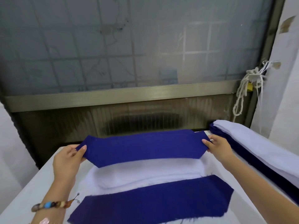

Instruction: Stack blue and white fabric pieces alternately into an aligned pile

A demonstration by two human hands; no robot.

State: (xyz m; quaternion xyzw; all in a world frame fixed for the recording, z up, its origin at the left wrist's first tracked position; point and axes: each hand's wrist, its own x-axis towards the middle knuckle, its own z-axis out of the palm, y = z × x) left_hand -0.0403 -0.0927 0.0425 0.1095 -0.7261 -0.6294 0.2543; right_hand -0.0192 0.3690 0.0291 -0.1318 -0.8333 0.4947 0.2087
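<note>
Blue fabric piece [142, 146], ends pinched by left hand [66, 160], right hand [220, 148] (above white fabric [145, 172])

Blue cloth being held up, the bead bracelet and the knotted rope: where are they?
held blue cloth [145, 146]: head view, middle of its flat face.
bead bracelet [49, 204]: head view, on its blue bead.
knotted rope [253, 73]: head view, knot near its top.
</note>
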